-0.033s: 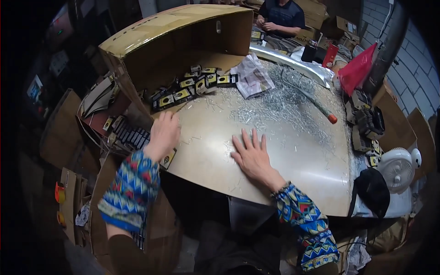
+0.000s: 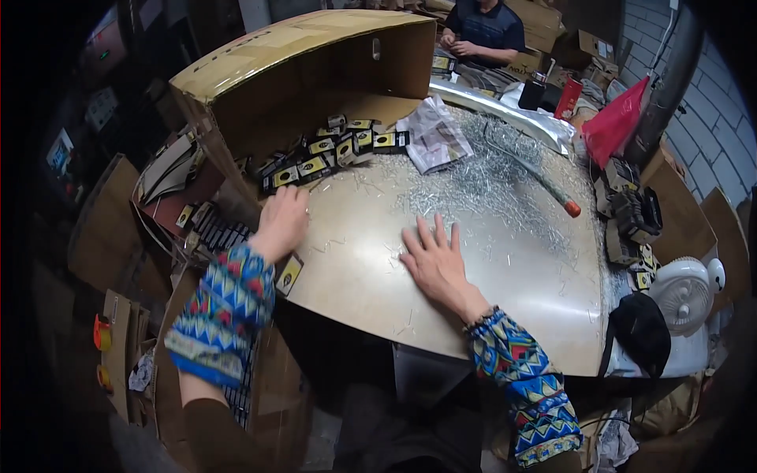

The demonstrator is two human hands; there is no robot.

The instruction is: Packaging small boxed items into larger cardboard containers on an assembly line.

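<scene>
The head view looks down and forward from the wearer's side of the counter (image 2: 528, 323), close above the hands (image 2: 436, 272). Its wide fisheye bends straight edges toward the dark rim

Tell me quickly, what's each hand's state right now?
Left hand: partly curled; can't tell whether it holds anything.
Right hand: open, spread on the tabletop.

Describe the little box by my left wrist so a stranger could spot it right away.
Find the pale, shiny tabletop with the large open carton on its far left. Follow the table's left side toward you to the near corner, just past your left hand. There lies a small black-and-yellow box, set apart from the similar boxes heaped at the carton's mouth.
</scene>
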